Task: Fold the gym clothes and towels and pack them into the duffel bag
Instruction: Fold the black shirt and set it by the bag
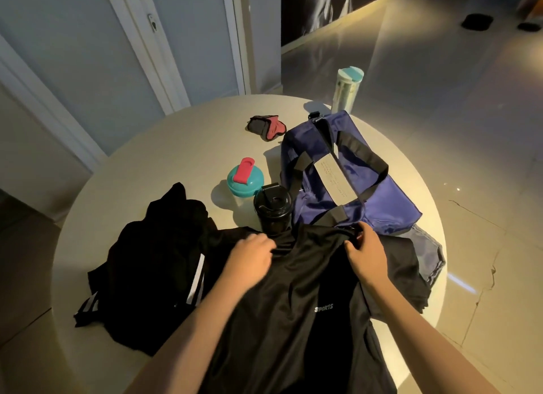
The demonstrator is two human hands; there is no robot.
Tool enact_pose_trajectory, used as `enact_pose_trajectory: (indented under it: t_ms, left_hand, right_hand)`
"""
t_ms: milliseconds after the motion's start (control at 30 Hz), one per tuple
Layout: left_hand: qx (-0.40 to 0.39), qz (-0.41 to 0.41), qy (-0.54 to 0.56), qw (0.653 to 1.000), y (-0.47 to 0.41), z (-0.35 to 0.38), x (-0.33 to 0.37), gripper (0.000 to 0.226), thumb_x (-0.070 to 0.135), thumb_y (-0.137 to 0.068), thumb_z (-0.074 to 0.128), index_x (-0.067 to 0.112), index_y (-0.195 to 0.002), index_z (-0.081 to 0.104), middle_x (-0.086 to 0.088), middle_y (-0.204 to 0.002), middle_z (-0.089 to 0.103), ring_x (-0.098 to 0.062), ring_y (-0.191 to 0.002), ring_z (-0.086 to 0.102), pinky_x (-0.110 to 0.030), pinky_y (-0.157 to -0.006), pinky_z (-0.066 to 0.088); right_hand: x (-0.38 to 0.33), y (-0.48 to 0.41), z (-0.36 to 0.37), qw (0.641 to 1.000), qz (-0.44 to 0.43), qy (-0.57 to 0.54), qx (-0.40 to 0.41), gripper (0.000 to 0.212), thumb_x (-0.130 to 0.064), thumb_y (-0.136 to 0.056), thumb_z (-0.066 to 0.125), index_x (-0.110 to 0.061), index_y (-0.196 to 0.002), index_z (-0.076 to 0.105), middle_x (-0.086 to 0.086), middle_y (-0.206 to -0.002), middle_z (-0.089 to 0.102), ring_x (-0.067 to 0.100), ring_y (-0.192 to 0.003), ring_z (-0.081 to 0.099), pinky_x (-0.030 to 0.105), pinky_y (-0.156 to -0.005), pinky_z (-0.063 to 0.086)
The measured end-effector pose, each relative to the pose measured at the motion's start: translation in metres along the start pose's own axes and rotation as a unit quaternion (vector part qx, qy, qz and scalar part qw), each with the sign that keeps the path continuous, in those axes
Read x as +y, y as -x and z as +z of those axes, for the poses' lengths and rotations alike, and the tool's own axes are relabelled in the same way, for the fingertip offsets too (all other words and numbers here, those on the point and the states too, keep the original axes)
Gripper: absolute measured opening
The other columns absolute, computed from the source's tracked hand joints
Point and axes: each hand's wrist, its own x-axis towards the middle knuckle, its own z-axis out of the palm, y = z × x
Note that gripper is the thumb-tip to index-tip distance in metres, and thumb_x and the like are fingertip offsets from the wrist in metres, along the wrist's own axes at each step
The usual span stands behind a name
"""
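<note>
A black sports shirt [305, 291] with white "SPORTS" lettering lies spread on the round table in front of me. My left hand [251, 254] grips its cloth near the left shoulder. My right hand [365, 252] pinches the cloth near the collar on the right. A blue duffel bag [379, 197] with black straps lies behind the shirt, its top open. Black pants with white stripes [155, 264] lie crumpled to the left. A grey garment [429, 249] sticks out at the right under the shirt.
A black shaker bottle [271, 208] stands right behind the shirt. A teal container with a red lid flap [245, 177] sits beside it. Red and black gloves [267, 126] and a tall tumbler [346, 89] are at the far side. The table edge [435, 205] curves close on the right.
</note>
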Motion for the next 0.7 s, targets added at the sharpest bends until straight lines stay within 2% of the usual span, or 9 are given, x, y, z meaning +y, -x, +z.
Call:
enact_pose_trajectory:
  t_ms: [100, 267, 367, 500, 633, 700]
  left_hand:
    - [-0.039, 0.038, 0.051, 0.997, -0.020, 0.023, 0.043, 0.032, 0.023, -0.096, 0.045, 0.020, -0.127, 0.053, 0.002, -0.128, 0.050, -0.020, -0.120, 0.043, -0.037, -0.100, 0.037]
    - [-0.051, 0.099, 0.000, 0.994, -0.053, 0.039, 0.084, 0.045, 0.023, -0.097, 0.044, 0.023, -0.142, 0.038, 0.004, -0.151, 0.029, -0.019, -0.137, 0.026, -0.038, -0.110, 0.025]
    - [-0.033, 0.090, -0.044, 0.994, -0.066, 0.043, 0.093, 0.044, 0.025, -0.098, 0.044, 0.022, -0.141, 0.038, -0.001, -0.152, 0.026, -0.023, -0.138, 0.025, -0.039, -0.110, 0.023]
    - [-0.028, 0.080, -0.051, 0.995, -0.075, 0.042, 0.095, 0.041, 0.027, -0.097, 0.046, 0.019, -0.137, 0.041, -0.003, -0.148, 0.031, -0.024, -0.136, 0.028, -0.040, -0.109, 0.025]
    - [-0.030, 0.083, -0.056, 0.995, -0.075, 0.041, 0.096, 0.041, 0.027, -0.097, 0.047, 0.019, -0.136, 0.040, -0.004, -0.146, 0.031, -0.024, -0.136, 0.029, -0.039, -0.108, 0.026]
    - [-0.034, 0.086, -0.055, 0.994, -0.076, 0.042, 0.095, 0.041, 0.026, -0.097, 0.047, 0.019, -0.137, 0.040, -0.004, -0.146, 0.031, -0.024, -0.136, 0.029, -0.039, -0.108, 0.026]
  right_hand:
    - [0.017, 0.012, -0.009, 1.000, 0.009, 0.022, 0.021, 0.064, -0.013, -0.079, 0.063, -0.013, -0.139, 0.040, 0.010, -0.132, 0.051, 0.029, -0.120, 0.048, 0.042, -0.095, 0.046]
    - [0.045, 0.032, -0.016, 0.983, 0.042, 0.179, 0.011, 0.059, -0.032, -0.076, 0.069, -0.012, -0.127, 0.048, 0.011, -0.126, 0.052, 0.031, -0.113, 0.049, 0.042, -0.087, 0.043]
    - [0.054, 0.043, -0.012, 0.971, 0.049, 0.233, 0.006, 0.065, -0.036, -0.074, 0.072, -0.010, -0.128, 0.047, 0.011, -0.125, 0.051, 0.032, -0.112, 0.051, 0.043, -0.088, 0.041]
    - [0.068, 0.050, -0.005, 0.966, 0.012, 0.257, 0.016, 0.062, -0.035, -0.068, 0.076, -0.006, -0.118, 0.053, 0.013, -0.116, 0.058, 0.035, -0.102, 0.057, 0.043, -0.083, 0.044]
    - [0.077, 0.059, -0.001, 0.965, -0.021, 0.262, 0.011, 0.074, -0.044, -0.067, 0.079, -0.004, -0.123, 0.054, 0.019, -0.130, 0.053, 0.037, -0.114, 0.055, 0.048, -0.091, 0.046]
    - [0.080, 0.063, 0.000, 0.959, -0.027, 0.281, 0.021, 0.062, -0.041, -0.064, 0.081, -0.007, -0.111, 0.061, 0.021, -0.125, 0.055, 0.039, -0.111, 0.055, 0.052, -0.092, 0.044]
